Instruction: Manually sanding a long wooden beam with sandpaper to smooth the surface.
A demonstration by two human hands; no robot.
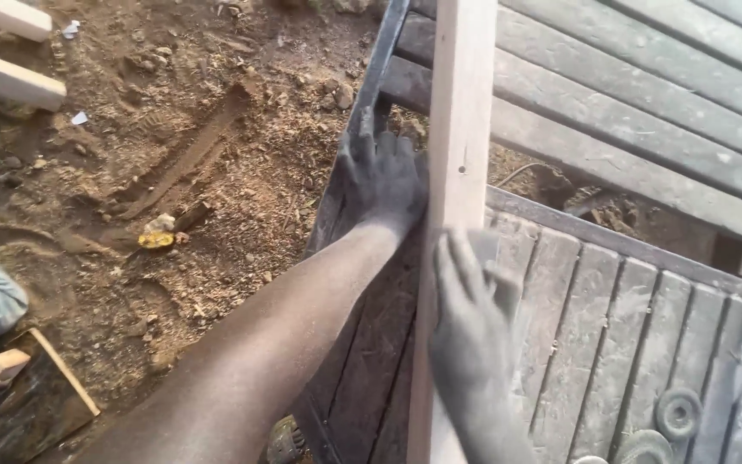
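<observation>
Flattened against the pale upright wooden plank [457,172], my left hand [381,176] steadies it while my right hand [470,331] seemingly pinches grey sandpaper [484,247].

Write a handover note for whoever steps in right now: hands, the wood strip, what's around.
Left hand: dust-covered, flat against the left edge of the pale wooden strip, fingers also over the dark metal frame of the slatted bench. Not gripping around anything that I can see.
Right hand: dusty, presses a small grey block, probably a sanding block, onto the strip's face.
The strip runs lengthwise along the frame's grey slats.
The strip's surface looks pale and smooth; how far the sanding has got cannot be told.
Sawdust-strewn ground on the left; two more pale strips at top left.
</observation>
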